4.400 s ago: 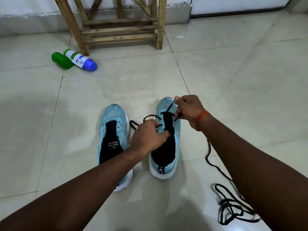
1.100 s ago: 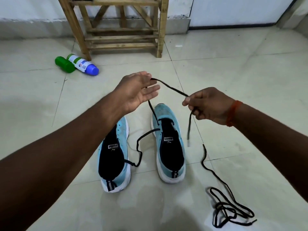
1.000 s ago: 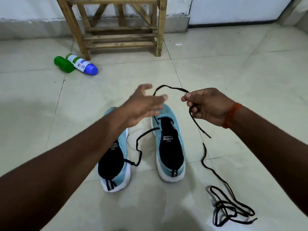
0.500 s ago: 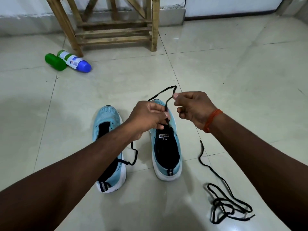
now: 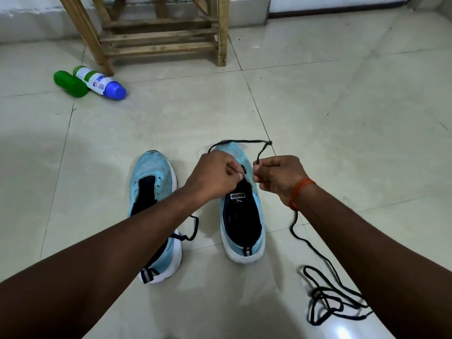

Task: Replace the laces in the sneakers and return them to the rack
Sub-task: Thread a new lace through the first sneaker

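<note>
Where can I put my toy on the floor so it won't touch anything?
Bare tiles lie between the bottles and the left sneaker, and across the wide stretch right of the rack. It's crowded where the left hand and right hand pinch a lace over the right sneaker, and at the lace tangle.

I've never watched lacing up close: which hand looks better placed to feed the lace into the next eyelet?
Probably the right hand: it pinches the lace close to the eyelets of the sneaker, while the left hand is pinched at its tongue.
</note>
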